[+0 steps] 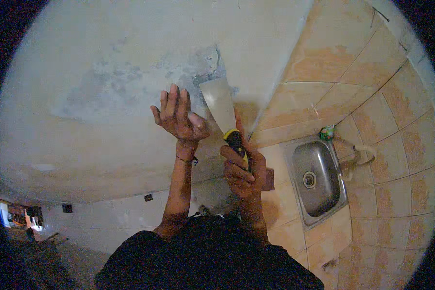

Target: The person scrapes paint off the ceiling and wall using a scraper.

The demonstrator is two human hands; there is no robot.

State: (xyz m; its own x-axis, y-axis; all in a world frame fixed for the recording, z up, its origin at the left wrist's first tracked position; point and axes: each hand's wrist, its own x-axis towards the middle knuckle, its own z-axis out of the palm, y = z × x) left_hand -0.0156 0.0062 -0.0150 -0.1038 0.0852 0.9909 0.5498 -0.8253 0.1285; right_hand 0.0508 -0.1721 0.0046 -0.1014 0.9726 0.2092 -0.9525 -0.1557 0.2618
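Observation:
My right hand (pixel 244 174) is wrapped round the black and yellow handle of a putty knife (pixel 218 99). Its broad, pale blade points up, and the blade's edge lies at a rough, chipped patch (pixel 209 72) on the pale wall (pixel 130 29). A crack runs upward from that patch. To the left of the blade, my left hand (pixel 176 116) is raised with its fingers apart and nothing in it. A dark cord circles that wrist. Whether the left fingertips touch the wall, I cannot tell.
On the right, a steel sink (pixel 319 176) is set into a tiled counter (pixel 287 212). A green object (pixel 326 132) sits by the sink's far corner, near a faucet (pixel 365 153). Orange-stained tiles (pixel 386 106) cover the right wall. Grey, worn paint (pixel 104 84) spreads left of the chipped patch.

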